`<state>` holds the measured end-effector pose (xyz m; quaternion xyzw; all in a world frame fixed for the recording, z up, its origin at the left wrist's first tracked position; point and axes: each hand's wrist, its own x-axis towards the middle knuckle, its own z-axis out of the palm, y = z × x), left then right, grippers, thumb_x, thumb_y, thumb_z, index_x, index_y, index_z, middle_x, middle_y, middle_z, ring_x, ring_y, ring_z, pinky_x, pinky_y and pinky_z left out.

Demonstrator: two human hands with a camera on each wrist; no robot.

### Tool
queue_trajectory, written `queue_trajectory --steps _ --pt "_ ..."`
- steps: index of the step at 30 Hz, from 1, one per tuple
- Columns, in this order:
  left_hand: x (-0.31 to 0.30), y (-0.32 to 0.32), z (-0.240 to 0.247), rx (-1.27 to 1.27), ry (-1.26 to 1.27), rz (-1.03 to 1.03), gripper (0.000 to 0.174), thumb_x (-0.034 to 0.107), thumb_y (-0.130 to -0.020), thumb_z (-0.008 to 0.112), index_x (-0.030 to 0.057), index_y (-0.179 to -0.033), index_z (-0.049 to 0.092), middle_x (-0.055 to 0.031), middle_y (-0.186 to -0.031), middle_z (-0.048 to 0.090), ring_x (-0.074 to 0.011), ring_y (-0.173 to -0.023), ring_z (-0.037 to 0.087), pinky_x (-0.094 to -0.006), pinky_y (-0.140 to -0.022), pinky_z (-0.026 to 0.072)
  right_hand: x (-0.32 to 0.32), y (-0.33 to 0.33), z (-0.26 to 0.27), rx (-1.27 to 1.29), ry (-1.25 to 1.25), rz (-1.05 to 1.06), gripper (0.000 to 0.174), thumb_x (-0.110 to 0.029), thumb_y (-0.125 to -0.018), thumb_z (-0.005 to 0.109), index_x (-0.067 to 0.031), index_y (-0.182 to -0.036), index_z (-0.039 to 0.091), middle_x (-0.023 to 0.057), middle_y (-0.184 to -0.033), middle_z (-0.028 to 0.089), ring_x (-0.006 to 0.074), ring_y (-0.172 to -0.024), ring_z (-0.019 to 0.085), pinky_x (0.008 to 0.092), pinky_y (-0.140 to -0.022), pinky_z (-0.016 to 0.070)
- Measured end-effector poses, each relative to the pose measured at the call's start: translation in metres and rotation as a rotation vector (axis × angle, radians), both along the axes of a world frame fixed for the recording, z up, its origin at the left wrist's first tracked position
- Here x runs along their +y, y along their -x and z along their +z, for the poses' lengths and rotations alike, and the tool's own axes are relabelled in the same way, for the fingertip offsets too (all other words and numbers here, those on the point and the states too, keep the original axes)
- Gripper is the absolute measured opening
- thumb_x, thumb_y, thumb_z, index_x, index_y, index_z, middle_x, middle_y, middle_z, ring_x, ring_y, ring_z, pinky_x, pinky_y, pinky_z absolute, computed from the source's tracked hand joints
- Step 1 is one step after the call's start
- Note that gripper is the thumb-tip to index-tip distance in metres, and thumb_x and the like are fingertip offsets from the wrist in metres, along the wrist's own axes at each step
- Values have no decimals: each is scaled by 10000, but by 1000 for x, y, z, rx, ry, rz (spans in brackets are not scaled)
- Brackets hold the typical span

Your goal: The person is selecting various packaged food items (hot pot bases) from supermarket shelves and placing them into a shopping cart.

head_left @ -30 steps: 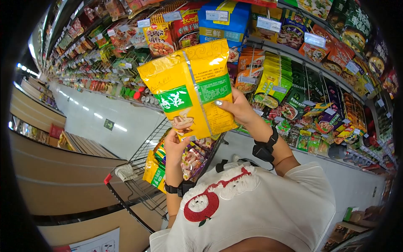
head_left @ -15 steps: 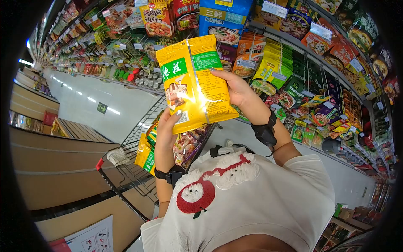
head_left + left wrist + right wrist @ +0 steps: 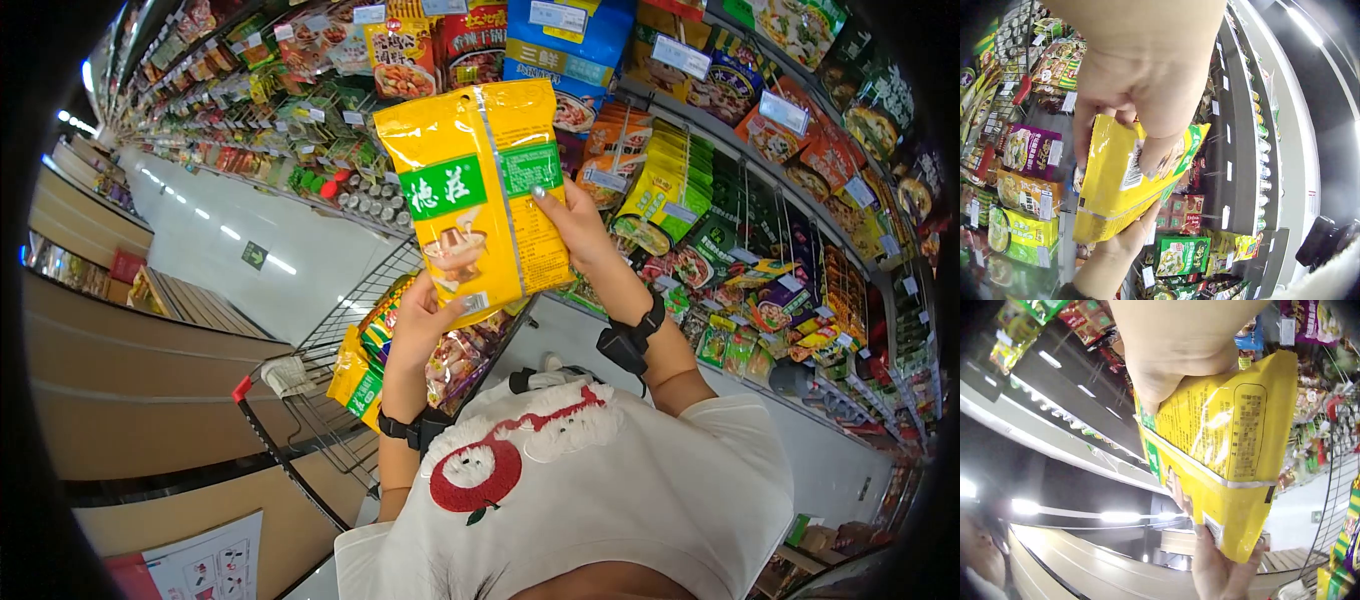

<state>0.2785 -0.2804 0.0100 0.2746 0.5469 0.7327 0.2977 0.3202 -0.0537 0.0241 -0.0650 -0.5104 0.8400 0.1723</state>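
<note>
Both hands hold a yellow hotpot seasoning packet up in front of the chest, its printed back towards the head camera. A green band with white characters crosses it, above a picture of a pot. Its lower left corner is pinched by the left hand, thumb in front next to the barcode. Up at the right edge, the right hand grips with its thumb over the small print and its fingers hidden behind. In the right wrist view, the packet's face bends slightly along the pale centre seam.
A shopping cart stands beyond the left forearm, with more bright packets in it. Shelves of hanging seasoning packets run along the right and far side. Tiled floor stretches down the aisle; a wooden-panelled display lies at left.
The packet has turned to a less tilted angle, showing more of its left side and green label. Both hands keep their hold on it. The head view has shifted slightly.
</note>
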Motion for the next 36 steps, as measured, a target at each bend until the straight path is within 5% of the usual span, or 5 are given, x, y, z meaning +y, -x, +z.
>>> queue_trajectory --steps 5,17,20,26,36 --pt "7 1 0 104 23 64 442 -37 -760 585 -34 -1177 440 -89 -1124 541 -134 -995 536 -268 -852 431 -3 3 -12 51 -435 -149 415 -246 -857 568 -37 -1180 411 50 -1083 536 121 -966 509 272 -821 416" --pt "7 9 25 214 -110 -19 354 107 -835 528 -37 -1155 479 -151 -1029 579 -198 -832 609 -266 -745 491 -22 -5 -48 -23 903 640 415 -371 -884 475 -45 -1142 461 97 -1005 576 193 -824 590 329 -704 497" --pt "14 37 -5 213 119 401 417 270 -860 520 -16 -1159 471 -121 -1023 586 -188 -825 604 -285 -762 461 -27 -11 -47 8 978 838 418 -374 -884 470 -46 -1142 461 96 -994 571 192 -814 585 328 -697 493" --pt "19 22 -13 -380 -354 -35 496 222 -825 589 11 -1228 390 -68 -1162 516 -124 -1049 492 -255 -862 411 -35 -20 -43 -14 1005 977 422 -381 -883 461 -48 -1143 459 93 -974 560 190 -795 573 326 -684 485" --pt "7 15 22 -222 -200 205 373 116 -742 654 6 -1072 522 -63 -941 622 -107 -766 601 -229 -664 486 -51 -25 -41 -80 993 1049 430 -393 -882 446 -52 -1144 456 89 -940 542 187 -762 555 322 -662 470"
